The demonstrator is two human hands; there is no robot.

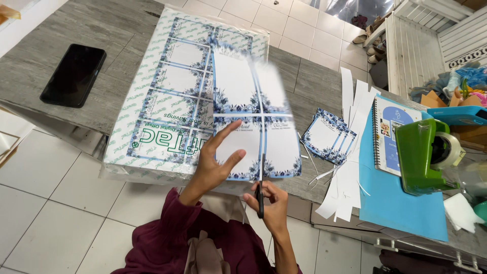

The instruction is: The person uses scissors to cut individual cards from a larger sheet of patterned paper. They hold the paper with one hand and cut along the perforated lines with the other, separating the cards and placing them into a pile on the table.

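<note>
Looks like a small home-run print and craft workspace. Grey wood-grain desk [314, 76] over a white tiled floor [56, 203], loaded with a wrapped ream of sticker paper [152, 116], a pile of cut floral cards [327, 139], white paper offcuts [350, 167], a spiral notebook [388, 137] and a green tape dispenser [423, 155]. Sandals [368, 33] by a white slatted bench [416, 45] beyond, hinting at a house rather than a shop.

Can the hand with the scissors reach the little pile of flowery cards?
Probably yes. The right hand is busy holding scissors, but the cut cards lie close on that side of the table, with nothing between them.
</note>
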